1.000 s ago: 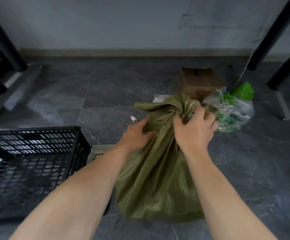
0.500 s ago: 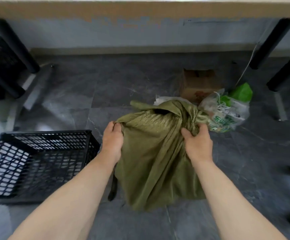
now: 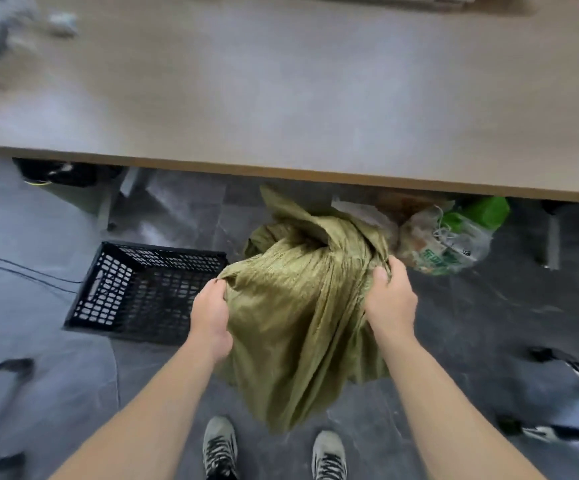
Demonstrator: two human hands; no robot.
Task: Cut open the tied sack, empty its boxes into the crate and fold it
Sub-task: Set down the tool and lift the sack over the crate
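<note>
A black perforated plastic crate (image 3: 108,292) sits on the grey floor at the left. Just right of it, the left hand (image 3: 210,313) curls its fingers around a bunched edge of the olive-green woven sack (image 3: 298,323). The sack hangs between both hands, in front of the table's edge. The right hand (image 3: 390,303) grips the sack's gathered neck, thumb on top. A clear printed plastic bag (image 3: 447,247) lies farther right.

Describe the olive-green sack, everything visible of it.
The sack is olive-green woven material, plastic-looking, creased and slack. Its top is bunched, with loose flaps sticking up towards the table edge; whether it is tied cannot be seen. The left hand grips its left upper edge, the right hand its gathered neck. Its body hangs narrowing towards the shoes, right of the black crate.
</note>
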